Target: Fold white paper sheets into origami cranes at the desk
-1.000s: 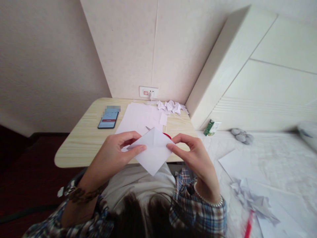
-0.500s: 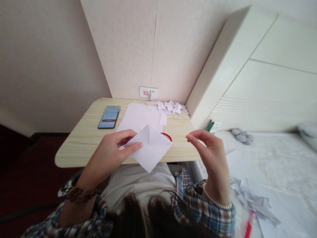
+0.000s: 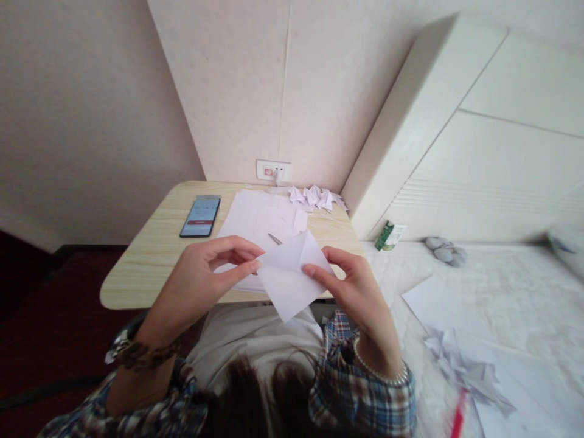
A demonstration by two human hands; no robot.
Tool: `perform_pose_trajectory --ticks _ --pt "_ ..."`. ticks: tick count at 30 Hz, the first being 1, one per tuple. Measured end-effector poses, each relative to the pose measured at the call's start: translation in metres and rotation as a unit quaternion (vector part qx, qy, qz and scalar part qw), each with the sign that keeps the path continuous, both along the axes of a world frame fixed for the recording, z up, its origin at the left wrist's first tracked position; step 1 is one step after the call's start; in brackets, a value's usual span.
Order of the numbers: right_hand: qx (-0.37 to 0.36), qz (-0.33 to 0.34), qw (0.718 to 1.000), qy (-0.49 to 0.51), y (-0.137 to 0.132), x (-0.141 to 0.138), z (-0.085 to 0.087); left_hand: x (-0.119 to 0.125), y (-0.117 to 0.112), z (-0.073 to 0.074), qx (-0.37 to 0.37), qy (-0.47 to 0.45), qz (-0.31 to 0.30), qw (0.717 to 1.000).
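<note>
A creased white square of paper (image 3: pixel 292 286) is held up between my two hands, above the near edge of the table and my lap. My left hand (image 3: pixel 223 264) pinches its left corner between thumb and fingers. On the right side, my right hand (image 3: pixel 344 280) grips the paper, thumb on top and fingers behind. Under it lies a stack of white paper sheets (image 3: pixel 249 213). The metal tip of a pair of scissors (image 3: pixel 274 239) shows just beyond the paper; the rest is hidden.
A phone (image 3: pixel 201 217) with a lit screen lies left on the wooden table (image 3: pixel 146 255). Folded paper pieces (image 3: pixel 314 198) sit at the back right, below a wall socket (image 3: pixel 274 170). On the bed at right are a green-white packet (image 3: pixel 390 236), grey item (image 3: pixel 446 250), folded papers (image 3: pixel 474 371) and a red object (image 3: pixel 458 413).
My right hand has come in from the right and taken hold of the paper's right side. The paper has shifted slightly right and turned, uncovering the scissors' tip and covering the red handle.
</note>
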State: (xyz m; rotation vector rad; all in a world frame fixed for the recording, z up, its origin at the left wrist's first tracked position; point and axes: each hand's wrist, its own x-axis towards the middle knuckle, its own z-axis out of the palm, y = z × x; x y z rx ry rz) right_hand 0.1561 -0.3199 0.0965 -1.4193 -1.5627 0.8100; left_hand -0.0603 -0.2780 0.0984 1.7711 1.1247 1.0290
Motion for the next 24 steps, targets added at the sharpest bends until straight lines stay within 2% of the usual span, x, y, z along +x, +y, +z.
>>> perform_pose_trajectory --ticks 4,6,7,9,12,15,17,20,22,24 --pt "0.01 -0.037 0.999 0.008 0.0 0.007 -0.004 -0.01 0.003 -0.001 0.013 -0.035 0.126 0.991" --pt "0.003 -0.042 0.999 0.023 0.002 0.008 -0.007 -0.01 0.002 0.0 0.024 -0.05 0.14 0.989" --pt "-0.008 -0.037 0.999 0.038 0.002 0.008 -0.009 -0.007 0.002 0.0 0.033 -0.047 0.119 0.991" --pt "-0.043 -0.015 0.995 0.091 0.003 0.005 -0.01 -0.001 0.001 0.0 0.065 -0.02 0.041 0.997" --pt "-0.107 0.028 0.976 0.187 0.004 -0.003 -0.01 0.007 0.0 0.0 0.134 0.046 -0.054 0.988" --pt "-0.132 0.082 0.968 0.197 0.006 -0.01 -0.01 0.011 -0.001 0.0 0.173 0.055 -0.068 0.981" --pt "-0.094 0.097 0.979 0.152 0.007 -0.011 -0.011 0.01 -0.002 -0.001 0.18 0.038 -0.052 0.982" --pt "0.005 0.045 0.995 0.094 0.008 -0.007 -0.015 0.01 -0.003 -0.002 0.138 0.027 -0.014 0.99" --pt "0.046 0.014 0.994 0.093 0.007 -0.003 -0.016 0.012 -0.004 -0.004 0.063 0.014 -0.012 0.998" --pt "0.061 0.026 0.992 0.107 0.006 -0.002 -0.015 0.014 -0.004 -0.007 -0.009 -0.01 -0.021 1.0"
